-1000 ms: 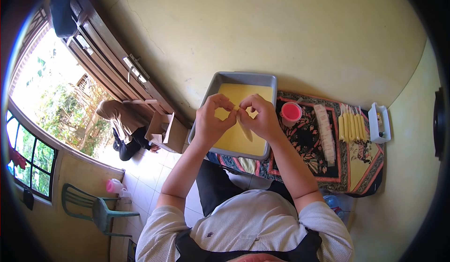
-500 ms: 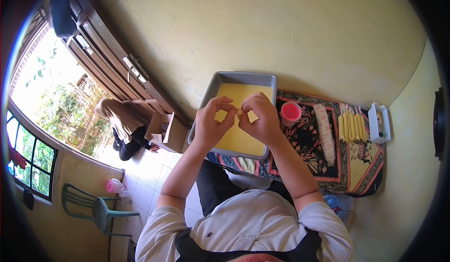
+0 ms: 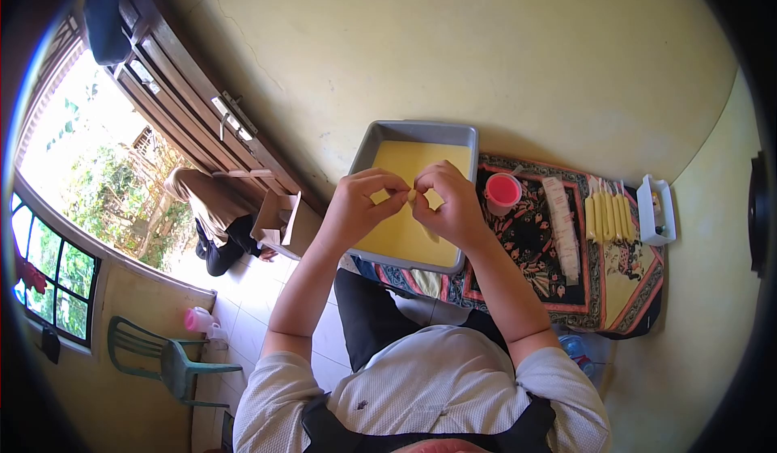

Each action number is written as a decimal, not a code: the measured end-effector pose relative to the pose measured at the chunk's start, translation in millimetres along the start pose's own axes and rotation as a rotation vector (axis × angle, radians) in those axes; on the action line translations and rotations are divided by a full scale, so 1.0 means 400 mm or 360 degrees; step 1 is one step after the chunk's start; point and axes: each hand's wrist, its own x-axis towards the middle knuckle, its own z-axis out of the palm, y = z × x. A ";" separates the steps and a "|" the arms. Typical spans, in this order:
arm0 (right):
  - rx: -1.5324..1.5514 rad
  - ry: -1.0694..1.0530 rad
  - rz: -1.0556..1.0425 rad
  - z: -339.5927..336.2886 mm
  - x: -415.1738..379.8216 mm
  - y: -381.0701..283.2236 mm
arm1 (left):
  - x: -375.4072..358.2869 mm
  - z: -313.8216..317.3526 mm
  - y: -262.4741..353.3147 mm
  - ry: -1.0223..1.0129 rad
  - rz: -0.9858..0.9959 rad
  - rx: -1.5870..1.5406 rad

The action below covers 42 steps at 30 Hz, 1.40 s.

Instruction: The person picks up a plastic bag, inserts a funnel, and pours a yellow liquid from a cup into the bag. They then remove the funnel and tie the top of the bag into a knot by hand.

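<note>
Over a grey tray [image 3: 370, 147] of yellow liquid [image 3: 421, 155], my two hands meet at the fingertips. My left hand [image 3: 366, 208] pinches the top end of a small yellow-filled plastic tube [image 3: 426, 228]. The fingers of my right hand [image 3: 450, 208] are closed on the same end, and the tube hangs below them, partly hidden by that hand. To the right, a pink cup [image 3: 503, 191] stands on the patterned cloth [image 3: 530, 271]. Beside it lie a long strip of wrapping [image 3: 561, 228] and several filled yellow tubes [image 3: 609, 216] in a row.
A white holder [image 3: 655, 210] stands at the cloth's right end. An open cardboard box [image 3: 295, 228] is left of the tray, next to a seated person's leg [image 3: 206, 202] by the open door [image 3: 202, 105]. A green chair [image 3: 174, 365] stands at lower left.
My left forearm has swung slightly left and its fingers have straightened a little. The hanging yellow tube now shows below my right hand. Both hands remain together at the tube's end.
</note>
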 end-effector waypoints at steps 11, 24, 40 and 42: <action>-0.0214 0.0015 -0.0068 0.009 -0.007 -0.004 | 0.015 -0.020 0.010 -0.0158 0.0078 0.0114; -0.0084 -0.0106 0.0026 0.019 -0.012 0.014 | 0.025 0.020 -0.028 0.0095 0.0305 0.0426; 0.0939 -0.0100 0.0692 0.062 -0.083 0.073 | 0.036 0.028 -0.039 -0.0113 -0.0171 0.0120; 0.0919 -0.0100 0.0772 0.065 -0.092 0.077 | 0.037 0.027 -0.041 -0.0099 -0.0177 0.0124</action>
